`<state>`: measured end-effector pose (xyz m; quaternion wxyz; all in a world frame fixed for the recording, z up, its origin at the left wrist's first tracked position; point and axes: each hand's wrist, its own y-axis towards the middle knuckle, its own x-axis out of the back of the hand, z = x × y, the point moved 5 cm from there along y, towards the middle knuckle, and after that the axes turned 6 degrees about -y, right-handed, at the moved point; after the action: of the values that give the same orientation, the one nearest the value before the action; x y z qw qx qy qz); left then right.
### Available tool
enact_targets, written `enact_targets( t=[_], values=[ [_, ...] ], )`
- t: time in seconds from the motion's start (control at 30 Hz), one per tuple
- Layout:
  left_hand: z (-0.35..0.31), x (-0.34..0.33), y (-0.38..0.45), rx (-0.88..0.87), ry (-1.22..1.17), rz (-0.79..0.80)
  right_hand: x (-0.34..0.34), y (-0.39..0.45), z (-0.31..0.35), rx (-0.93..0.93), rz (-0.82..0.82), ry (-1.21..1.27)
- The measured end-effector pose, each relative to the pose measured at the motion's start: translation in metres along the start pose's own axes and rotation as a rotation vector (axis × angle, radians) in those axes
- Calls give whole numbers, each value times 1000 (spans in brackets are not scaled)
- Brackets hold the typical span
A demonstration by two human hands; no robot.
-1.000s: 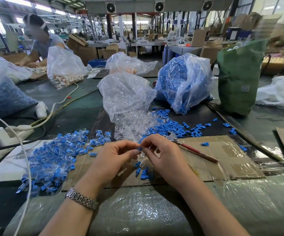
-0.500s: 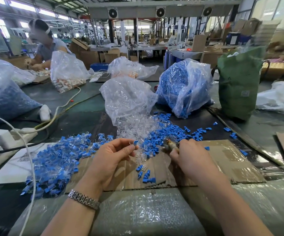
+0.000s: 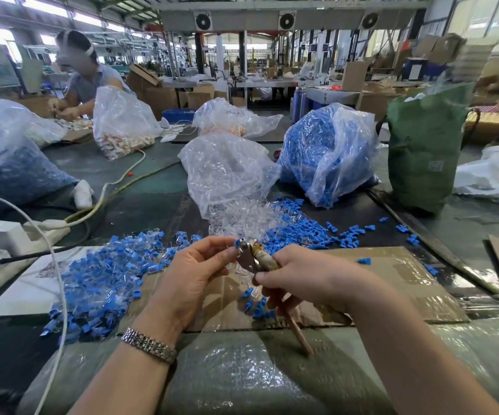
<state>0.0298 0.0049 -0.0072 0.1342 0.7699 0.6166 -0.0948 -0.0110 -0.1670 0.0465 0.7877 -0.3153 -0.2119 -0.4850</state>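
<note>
Protruding from the left grip [image 3: 194, 274], the blue piece [image 3: 237, 243] touches pliers [image 3: 249, 256].

Left hand [image 3: 195, 274], palm inward, pinches a blue part [image 3: 237, 243] between thumb and forefinger. Right hand [image 3: 302, 277], fingers curled, grips the pliers [image 3: 249, 257]. Both forearms extend forward, converging.
</note>
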Motion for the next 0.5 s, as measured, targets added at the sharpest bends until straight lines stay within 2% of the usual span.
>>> enact_targets(
  t=[0.23, 0.5],
  values=[
    [-2, 0, -1, -36, 89, -36, -7, -1, -2, 5, -31, -22],
    [0, 0, -3, -54, 197, -80, -16, 9, -9, -47, -166, -177]
  ],
)
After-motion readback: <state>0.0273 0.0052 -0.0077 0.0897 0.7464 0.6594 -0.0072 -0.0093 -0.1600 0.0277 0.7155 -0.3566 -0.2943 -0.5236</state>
